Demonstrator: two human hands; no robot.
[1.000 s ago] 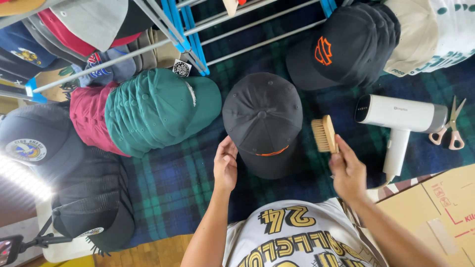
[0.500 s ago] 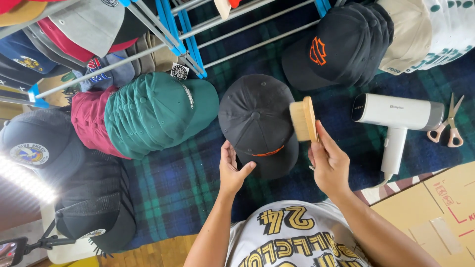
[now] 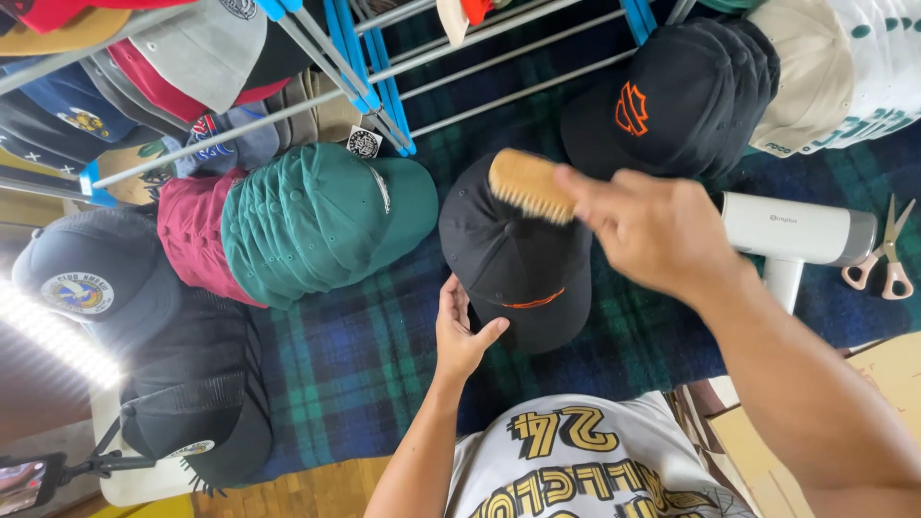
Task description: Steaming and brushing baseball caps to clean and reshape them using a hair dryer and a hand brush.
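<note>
A black cap with an orange line on its brim lies on a blue and green plaid blanket in front of me. My left hand steadies the cap at its near left edge, thumb against the brim. My right hand grips a small wooden brush, bristles down, over the far part of the cap's crown. The right hand is blurred by motion.
A stack of green caps and red caps lies to the left, dark caps further left. Black caps with an orange emblem and cream caps sit at the far right. A white hair dryer, scissors, a drying rack and a cardboard box surround the spot.
My right hand has carried the brush from the cap's right side up and left onto the far part of the crown. My left hand stays at the cap's near edge.
</note>
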